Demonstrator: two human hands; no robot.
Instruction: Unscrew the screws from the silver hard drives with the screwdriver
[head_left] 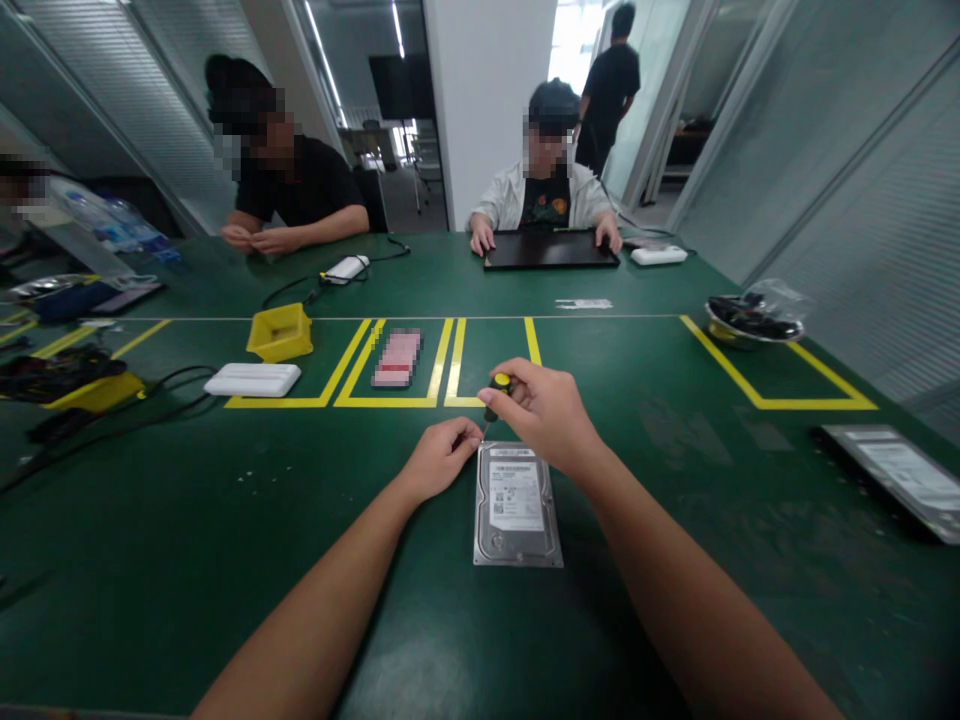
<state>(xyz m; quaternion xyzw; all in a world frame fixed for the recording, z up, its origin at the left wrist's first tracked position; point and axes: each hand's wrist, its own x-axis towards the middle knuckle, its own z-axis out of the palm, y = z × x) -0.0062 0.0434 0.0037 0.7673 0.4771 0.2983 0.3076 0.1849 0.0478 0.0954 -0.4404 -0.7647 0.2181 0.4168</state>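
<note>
A bare metal hard drive [517,505], label up, lies flat on the green table [187,560] right in front of me. My right hand [551,415] is curled round a yellow-and-black screwdriver [497,390], tip at the drive's far left corner. My left hand [439,462], fingers pinched narrow, steadies the shaft nr that corner. Beyond: yellow plastic tray [280,332], contents unseen; metal bowl [752,322] w/ dark items, far right.

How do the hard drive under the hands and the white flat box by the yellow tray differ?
The hard drive is bare silver metal with a printed label; the white box is plain white. The drive lies lengthwise away from the camera, the box crosswise. The left hand and the right hand, holding a screwdriver, work at the drive's far edge; nobody touches the box. Both lie flat on the green table.
</note>
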